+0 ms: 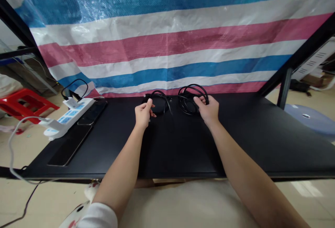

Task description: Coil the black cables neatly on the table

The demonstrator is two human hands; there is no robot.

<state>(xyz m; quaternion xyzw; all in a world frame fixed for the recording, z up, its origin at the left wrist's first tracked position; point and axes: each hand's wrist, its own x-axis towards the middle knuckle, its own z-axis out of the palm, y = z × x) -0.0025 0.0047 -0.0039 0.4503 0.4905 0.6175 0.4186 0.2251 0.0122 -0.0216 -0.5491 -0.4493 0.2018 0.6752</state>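
Two coils of black cable lie at the far middle of the black table (170, 151). My left hand (143, 113) is closed in a pinch on the left cable coil (159, 103). My right hand (208, 109) has its fingers wrapped round the right cable coil (188, 97), which stands partly lifted off the table. A strand of black cable runs between the two coils.
A white power strip (68, 116) with a black plug and white cord sits at the table's left end, beside two dark phones (70, 146). A striped tarp (167, 39) hangs behind. A red stool (24, 104) stands left, a pale blue stool (311, 120) right.
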